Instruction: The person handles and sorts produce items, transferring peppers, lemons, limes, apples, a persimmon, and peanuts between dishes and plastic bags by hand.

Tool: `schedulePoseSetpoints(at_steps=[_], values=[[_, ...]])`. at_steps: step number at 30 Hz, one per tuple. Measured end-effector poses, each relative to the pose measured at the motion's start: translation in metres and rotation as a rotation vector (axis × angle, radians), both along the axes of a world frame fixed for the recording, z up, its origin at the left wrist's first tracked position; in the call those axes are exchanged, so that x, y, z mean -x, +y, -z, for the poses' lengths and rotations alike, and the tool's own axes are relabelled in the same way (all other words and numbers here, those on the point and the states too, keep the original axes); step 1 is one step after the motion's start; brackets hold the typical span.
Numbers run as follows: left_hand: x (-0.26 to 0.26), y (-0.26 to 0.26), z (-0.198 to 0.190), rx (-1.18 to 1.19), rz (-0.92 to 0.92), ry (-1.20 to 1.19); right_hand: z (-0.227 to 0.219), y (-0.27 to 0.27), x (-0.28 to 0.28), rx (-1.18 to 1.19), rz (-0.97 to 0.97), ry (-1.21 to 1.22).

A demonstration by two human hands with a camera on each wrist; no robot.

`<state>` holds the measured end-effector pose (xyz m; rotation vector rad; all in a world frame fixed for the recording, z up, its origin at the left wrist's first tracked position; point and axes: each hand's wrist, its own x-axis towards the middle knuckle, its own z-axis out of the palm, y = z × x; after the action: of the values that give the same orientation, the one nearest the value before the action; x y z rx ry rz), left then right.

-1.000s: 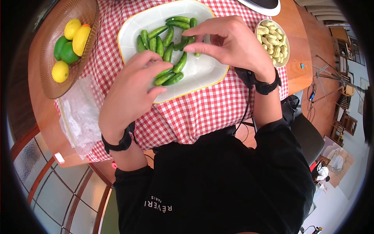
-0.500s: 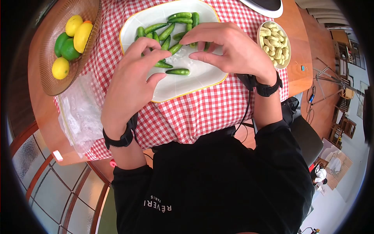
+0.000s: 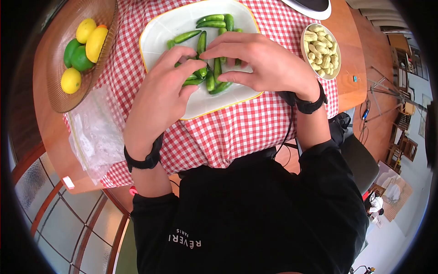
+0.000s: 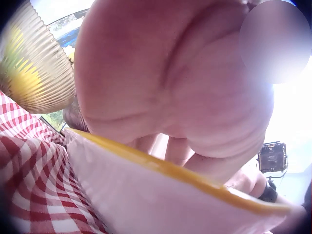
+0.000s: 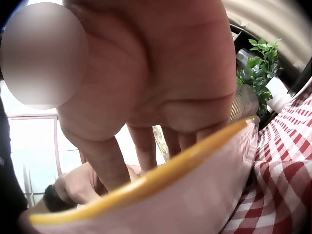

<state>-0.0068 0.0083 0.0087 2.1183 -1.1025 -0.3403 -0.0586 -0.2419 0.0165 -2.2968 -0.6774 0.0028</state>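
In the head view, green peppers [image 3: 186, 36] lie on a white plate [image 3: 157, 34] with a yellow rim. My left hand [image 3: 157, 98] reaches over the plate's near left side, its bent fingers at the peppers there. From the right comes my right hand [image 3: 271, 64], fingers extended over the peppers at the middle, thumb above those lower down. The fingertips of both hands are close together and partly hide the peppers. Both wrist views show the palm side of each hand, left [image 4: 170, 73] and right [image 5: 161, 63], above the plate's rim; no peppers are visible there.
A ribbed bowl [image 3: 52, 75] with lemons and limes is at the left, above a clear plastic bag [image 3: 93, 137]. A bowl of peanuts [image 3: 321, 50] stands at the right, near a white-rimmed dark object [image 3: 315, 5]. A red checked cloth [image 3: 228, 132] lies under the plate.
My right hand has moved left, closer to my left hand. Peppers between the hands have shifted; several now lie close together where one lay alone at the plate's near side.
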Motion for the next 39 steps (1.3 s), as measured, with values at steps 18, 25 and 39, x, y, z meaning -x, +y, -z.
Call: schedulePoseSetpoints(at_steps=[18,25,39], values=[[-0.005,-0.003,-0.001,0.045,-0.077,-0.025,-0.004,-0.008,-0.009,-0.099,0.253,0.008],[-0.006,-0.006,-0.006,0.166,-0.065,-0.018,-0.002,-0.011,-0.007,-0.054,0.210,0.087],[-0.018,0.008,-0.007,0.744,-0.042,0.264,-0.011,-0.005,-0.001,-0.182,0.273,0.053]])
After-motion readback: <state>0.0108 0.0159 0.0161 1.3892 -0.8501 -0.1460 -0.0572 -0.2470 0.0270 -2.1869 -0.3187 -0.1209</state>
